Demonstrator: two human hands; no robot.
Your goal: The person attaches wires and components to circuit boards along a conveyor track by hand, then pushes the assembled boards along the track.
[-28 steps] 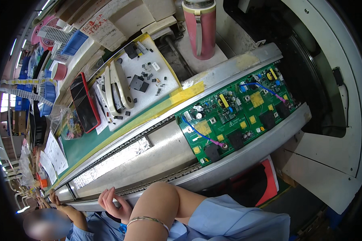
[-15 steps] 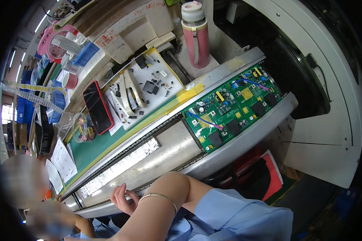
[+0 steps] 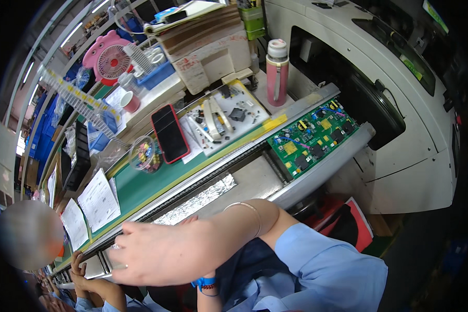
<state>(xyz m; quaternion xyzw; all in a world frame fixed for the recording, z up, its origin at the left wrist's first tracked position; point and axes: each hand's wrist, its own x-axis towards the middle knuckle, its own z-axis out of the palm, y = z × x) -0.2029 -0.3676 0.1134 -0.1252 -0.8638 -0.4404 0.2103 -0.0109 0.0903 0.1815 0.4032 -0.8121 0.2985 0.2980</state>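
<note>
My right hand (image 3: 164,255) is at the lower middle, its back toward me, wearing a ring, with a thin bangle on the wrist. Its fingers point left and bend away, so whatever they hold, if anything, is hidden. Behind it is my left hand (image 3: 191,220), mostly covered; only some fingertips show above and a wrist with a blue band (image 3: 205,282) below. Both hands are over the near rail of a conveyor (image 3: 255,179). To their right, a green circuit board (image 3: 296,148) with blue wires, black blocks and yellow patches lies across the rails, apart from both hands.
Beyond the conveyor are a red-edged phone (image 3: 170,133), a tub of small colourful parts (image 3: 145,154), a tray of black components (image 3: 249,125), papers (image 3: 99,200) and a pink bottle (image 3: 277,78). A white machine (image 3: 405,171) stands right. A co-worker's hand (image 3: 79,270) is at left.
My view has shifted, so the bench appears farther right and more of the room shows. My right hand has come into view, up in front of my left hand, which is now mostly covered.
</note>
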